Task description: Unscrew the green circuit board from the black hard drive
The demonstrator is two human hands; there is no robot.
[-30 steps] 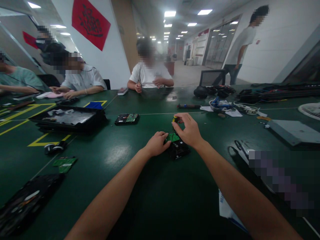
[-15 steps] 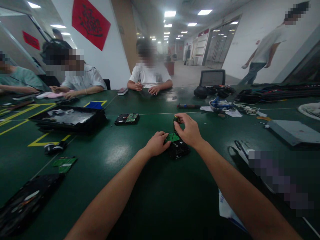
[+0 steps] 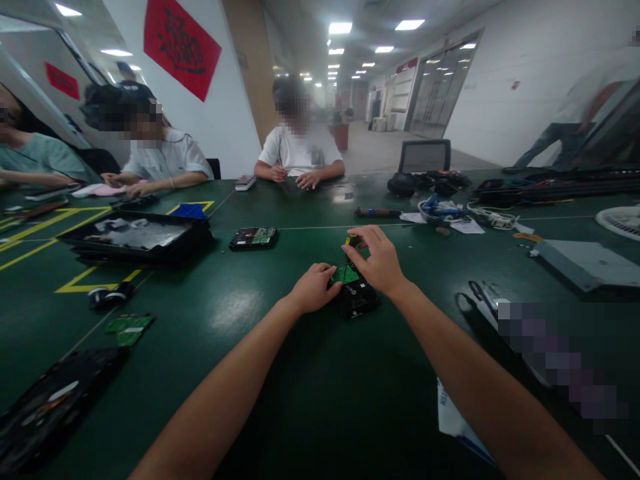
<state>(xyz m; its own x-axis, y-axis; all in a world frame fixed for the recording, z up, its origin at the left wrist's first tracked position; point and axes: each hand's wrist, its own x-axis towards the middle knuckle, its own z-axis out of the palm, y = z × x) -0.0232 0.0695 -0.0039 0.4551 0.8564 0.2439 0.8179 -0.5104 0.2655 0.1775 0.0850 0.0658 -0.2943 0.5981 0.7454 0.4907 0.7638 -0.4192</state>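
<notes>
On the green table lies a black hard drive with a green circuit board on its upper face. My left hand grips the drive's left side, fingers at the board's edge and thumb toward the near part. Pinched between thumb and fingers of my right hand is a screwdriver with a black and yellow handle. Its shaft points down to the board; whether the tip sits in a screw is too small to tell.
Another hard drive lies farther off, left of centre. A black tray stands at left, with a loose green circuit board nearer me. A grey metal case is at right. Several people sit across the table.
The screwdriver's handle has turned or tilted slightly in my right hand, showing more yellow. My left hand keeps its place on the drive. A person at far right has walked farther right.
</notes>
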